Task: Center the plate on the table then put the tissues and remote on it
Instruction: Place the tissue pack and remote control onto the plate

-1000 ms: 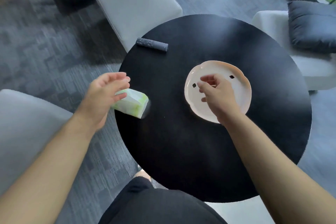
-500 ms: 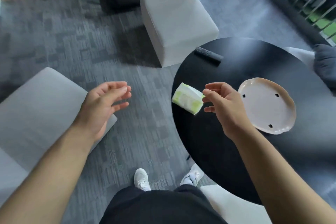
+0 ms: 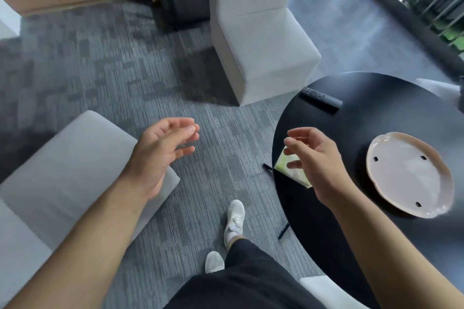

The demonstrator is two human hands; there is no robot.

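Observation:
A small green-and-white tissue pack (image 3: 288,169) lies at the left edge of the round black table (image 3: 376,113). My right hand (image 3: 319,160) hovers right over it with curled, spread fingers and hides its right half; I see no firm grip. My left hand (image 3: 160,155) is open in the air over the carpet, left of the table, holding nothing. The pale scalloped plate (image 3: 409,173) sits on the table to the right of my right hand. At the table's far left edge rests the dark remote (image 3: 321,99).
A white chair (image 3: 258,45) stands just beyond the table near the remote. A grey seat (image 3: 62,170) is below my left arm. My feet (image 3: 234,218) stand beside the table's thin legs. A railing runs along the top right.
My left hand let go of the tissue pack and drew back to the left. My right hand left the plate and moved over the pack. The view swung left.

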